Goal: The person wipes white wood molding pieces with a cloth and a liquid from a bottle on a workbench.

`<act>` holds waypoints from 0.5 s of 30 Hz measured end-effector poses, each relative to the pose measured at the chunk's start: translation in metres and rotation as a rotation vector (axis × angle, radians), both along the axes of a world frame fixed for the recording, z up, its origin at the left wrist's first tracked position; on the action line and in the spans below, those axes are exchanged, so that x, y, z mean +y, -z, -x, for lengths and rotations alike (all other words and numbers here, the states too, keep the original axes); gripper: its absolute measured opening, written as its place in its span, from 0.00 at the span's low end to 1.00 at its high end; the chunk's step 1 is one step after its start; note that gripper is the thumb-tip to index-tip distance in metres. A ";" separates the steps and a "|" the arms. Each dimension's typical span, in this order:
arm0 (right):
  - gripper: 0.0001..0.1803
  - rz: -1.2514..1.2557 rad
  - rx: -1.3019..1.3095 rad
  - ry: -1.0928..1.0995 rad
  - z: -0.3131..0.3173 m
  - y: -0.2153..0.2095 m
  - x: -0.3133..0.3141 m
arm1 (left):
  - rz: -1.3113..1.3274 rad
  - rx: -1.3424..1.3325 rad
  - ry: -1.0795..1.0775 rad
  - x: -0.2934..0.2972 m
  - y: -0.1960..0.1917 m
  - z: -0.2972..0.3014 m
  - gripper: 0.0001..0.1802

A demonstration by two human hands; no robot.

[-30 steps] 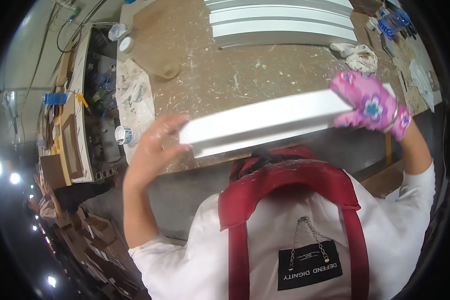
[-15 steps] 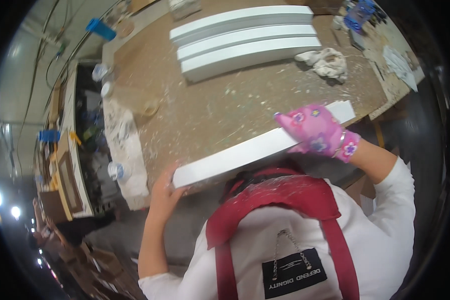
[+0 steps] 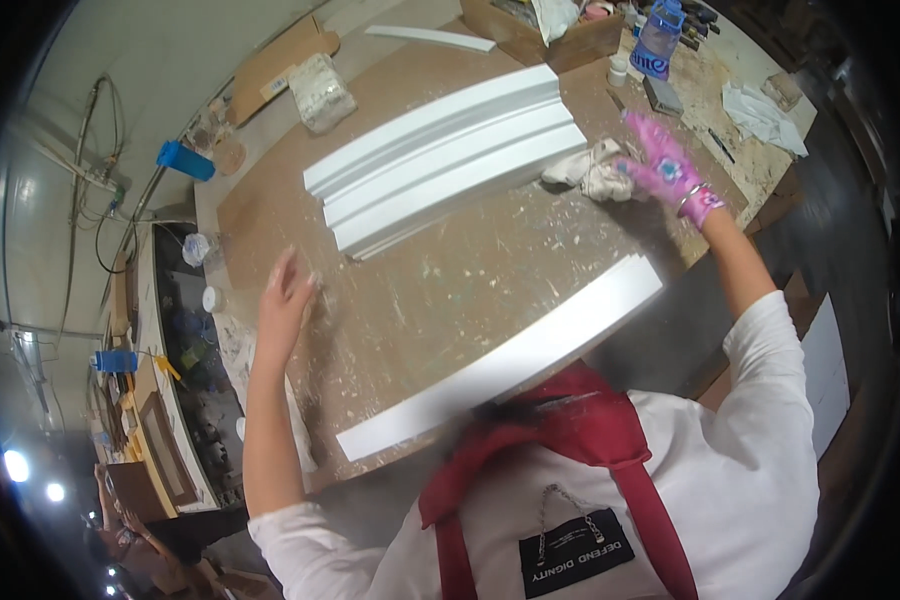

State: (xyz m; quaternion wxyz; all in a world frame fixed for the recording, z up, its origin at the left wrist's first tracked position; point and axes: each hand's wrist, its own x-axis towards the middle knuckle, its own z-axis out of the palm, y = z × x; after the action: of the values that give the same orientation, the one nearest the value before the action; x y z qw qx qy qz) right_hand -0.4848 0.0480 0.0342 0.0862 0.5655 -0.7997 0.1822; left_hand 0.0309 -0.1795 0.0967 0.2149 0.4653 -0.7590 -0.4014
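A long white strip (image 3: 500,360) lies along the near edge of the worktable, with neither hand on it. Above the table's left part, my bare left hand (image 3: 286,308) is open, thumb apart from the fingers, holding nothing. My right hand (image 3: 668,172), in a pink flowered glove, is open at the far right with its fingers spread. Its thumb reaches the edge of a crumpled whitish cloth (image 3: 602,172); whether they touch I cannot tell. Between my hands, farther back, sits a group of white grooved profile pieces (image 3: 450,160) side by side.
The worktable (image 3: 450,285) is brown and paint-spotted. Toward its back are a wooden box (image 3: 580,45), a blue-capped bottle (image 3: 658,40), a grey block (image 3: 662,96) and a thin white strip (image 3: 430,38). At far left stands a blue cup (image 3: 185,160); another person (image 3: 135,535) is beyond.
Both hands have let go of the white strip, which stays at the near edge. My left hand has moved away from its end, and my right hand has reached out to the cloth.
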 end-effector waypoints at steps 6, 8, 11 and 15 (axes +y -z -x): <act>0.32 -0.063 -0.242 -0.017 0.000 0.073 -0.014 | 0.824 -0.315 0.251 -0.120 0.012 0.077 0.37; 0.29 -0.111 -0.320 0.010 -0.003 0.066 -0.018 | 0.546 -0.571 0.144 -0.146 0.025 0.083 0.37; 0.26 -0.051 -0.399 0.052 0.004 0.073 -0.022 | 0.471 -0.627 0.149 -0.158 0.030 0.087 0.32; 0.26 -0.004 -0.525 0.086 0.015 0.084 -0.011 | 0.505 -0.437 0.152 -0.119 0.004 0.071 0.27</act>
State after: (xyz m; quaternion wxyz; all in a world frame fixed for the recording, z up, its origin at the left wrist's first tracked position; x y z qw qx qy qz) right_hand -0.5001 0.0368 -0.0500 -0.1175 0.4647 -0.8182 0.3174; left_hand -0.0403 -0.2989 0.0930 0.1251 0.4145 -0.8951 -0.1064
